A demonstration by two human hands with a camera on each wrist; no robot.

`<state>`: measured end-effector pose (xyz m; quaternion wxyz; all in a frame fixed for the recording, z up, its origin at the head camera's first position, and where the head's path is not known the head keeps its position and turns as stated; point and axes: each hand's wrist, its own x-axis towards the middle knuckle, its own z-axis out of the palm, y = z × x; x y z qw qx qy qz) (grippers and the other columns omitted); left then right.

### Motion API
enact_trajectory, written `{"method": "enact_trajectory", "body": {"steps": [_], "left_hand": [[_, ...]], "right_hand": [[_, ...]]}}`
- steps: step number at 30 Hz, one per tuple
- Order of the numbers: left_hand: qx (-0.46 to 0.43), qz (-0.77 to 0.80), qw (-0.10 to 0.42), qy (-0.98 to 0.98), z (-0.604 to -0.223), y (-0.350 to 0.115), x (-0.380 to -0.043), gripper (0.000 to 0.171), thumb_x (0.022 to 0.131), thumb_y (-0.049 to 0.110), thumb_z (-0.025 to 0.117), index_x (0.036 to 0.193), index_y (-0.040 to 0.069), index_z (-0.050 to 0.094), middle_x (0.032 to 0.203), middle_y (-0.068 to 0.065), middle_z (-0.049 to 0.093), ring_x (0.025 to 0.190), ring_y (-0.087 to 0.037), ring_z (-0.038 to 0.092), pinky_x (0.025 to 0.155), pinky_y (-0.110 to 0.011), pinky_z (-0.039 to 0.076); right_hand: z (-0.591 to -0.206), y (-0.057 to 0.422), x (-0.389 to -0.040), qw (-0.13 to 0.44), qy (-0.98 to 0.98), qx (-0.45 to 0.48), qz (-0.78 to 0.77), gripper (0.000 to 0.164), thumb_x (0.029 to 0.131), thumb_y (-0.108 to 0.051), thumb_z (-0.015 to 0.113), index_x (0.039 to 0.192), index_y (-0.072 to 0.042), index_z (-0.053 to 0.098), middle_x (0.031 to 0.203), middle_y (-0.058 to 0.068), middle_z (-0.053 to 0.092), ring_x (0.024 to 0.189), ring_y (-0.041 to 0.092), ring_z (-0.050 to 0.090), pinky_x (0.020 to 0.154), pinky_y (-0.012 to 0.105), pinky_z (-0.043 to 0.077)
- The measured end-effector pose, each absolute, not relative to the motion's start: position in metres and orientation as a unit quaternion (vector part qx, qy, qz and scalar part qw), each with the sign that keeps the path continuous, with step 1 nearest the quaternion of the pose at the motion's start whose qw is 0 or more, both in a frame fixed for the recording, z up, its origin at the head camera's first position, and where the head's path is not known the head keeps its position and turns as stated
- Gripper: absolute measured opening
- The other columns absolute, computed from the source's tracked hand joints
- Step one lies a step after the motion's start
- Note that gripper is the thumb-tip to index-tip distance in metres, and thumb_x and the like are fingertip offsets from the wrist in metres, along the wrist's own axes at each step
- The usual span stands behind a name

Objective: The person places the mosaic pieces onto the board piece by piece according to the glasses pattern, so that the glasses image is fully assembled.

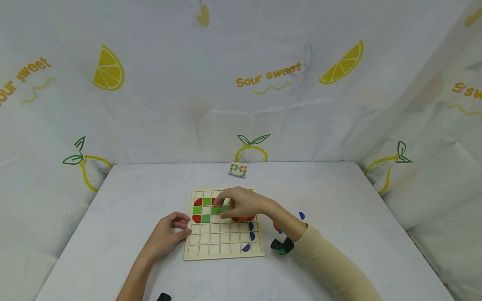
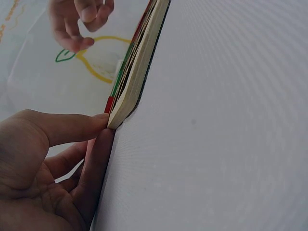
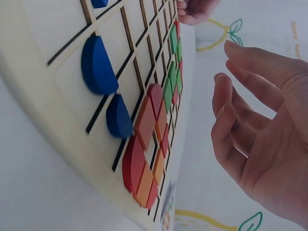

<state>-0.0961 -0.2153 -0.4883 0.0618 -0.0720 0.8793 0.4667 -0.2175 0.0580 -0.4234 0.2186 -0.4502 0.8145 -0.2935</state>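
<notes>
A square wooden grid board (image 1: pixel 214 250) lies on the table. My left hand (image 1: pixel 167 236) rests at its left edge; the thumb and fingertips touch the edge in the left wrist view. Above the board my right hand (image 1: pixel 242 202) hovers with loosely bent fingers, and nothing shows between them in the right wrist view. Green squares (image 1: pixel 205 218) and red rounded pieces (image 1: pixel 196 218) sit in the left cells. Red and orange pieces (image 3: pixel 146 122) fill cells farther right, partly hidden by my right hand in the head view. Blue half-round pieces (image 3: pixel 98 65) lie along the right side.
Behind the board lies a small card (image 1: pixel 238 170) with a coloured grid pattern. Right of the board are a loose blue piece (image 1: pixel 301 215) and a red piece (image 1: pixel 276 226), beside my right forearm. A black-and-green object (image 1: pixel 280 246) shows near the sleeve.
</notes>
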Motion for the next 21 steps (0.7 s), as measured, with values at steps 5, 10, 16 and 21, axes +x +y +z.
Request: {"method": "enact_trajectory", "body": {"steps": [5, 10, 16, 21], "left_hand": [[-0.072, 0.466, 0.061, 0.880, -0.490, -0.216, -0.096, 0.030, 0.093, 0.011, 0.081, 0.121, 0.007, 0.070, 0.107, -0.005, 0.073, 0.100, -0.014, 0.066, 0.086, -0.022, 0.052], [-0.072, 0.465, 0.060, 0.880, -0.490, -0.216, -0.097, 0.030, 0.093, 0.011, 0.081, 0.121, 0.007, 0.070, 0.107, -0.005, 0.073, 0.100, -0.014, 0.066, 0.086, -0.022, 0.052], [-0.074, 0.465, 0.061, 0.880, -0.490, -0.216, -0.097, 0.031, 0.093, 0.012, 0.081, 0.122, 0.007, 0.070, 0.107, -0.005, 0.073, 0.100, -0.014, 0.066, 0.087, -0.023, 0.052], [-0.076, 0.465, 0.061, 0.880, -0.491, -0.216, -0.097, 0.031, 0.093, 0.012, 0.081, 0.122, 0.007, 0.070, 0.107, -0.005, 0.073, 0.100, -0.014, 0.066, 0.086, -0.023, 0.052]], "right_hand": [[-0.418, 0.080, -0.217, 0.215, 0.824, -0.428, -0.302, 0.036, 0.099, -0.021, 0.080, 0.133, -0.009, 0.074, 0.132, 0.010, 0.075, 0.086, 0.015, 0.067, 0.077, 0.023, 0.055], [-0.413, 0.105, -0.215, 0.213, 0.835, -0.399, -0.312, 0.034, 0.100, -0.023, 0.078, 0.131, -0.010, 0.074, 0.130, 0.009, 0.075, 0.089, 0.015, 0.066, 0.077, 0.024, 0.056], [-0.409, 0.135, -0.210, 0.203, 0.851, -0.376, -0.305, 0.036, 0.100, -0.026, 0.080, 0.132, -0.011, 0.074, 0.132, 0.009, 0.075, 0.096, 0.018, 0.068, 0.083, 0.025, 0.059], [-0.408, 0.157, -0.206, 0.205, 0.859, -0.355, -0.306, 0.038, 0.100, -0.024, 0.080, 0.133, -0.009, 0.072, 0.129, 0.011, 0.075, 0.097, 0.019, 0.069, 0.082, 0.024, 0.059]]}}
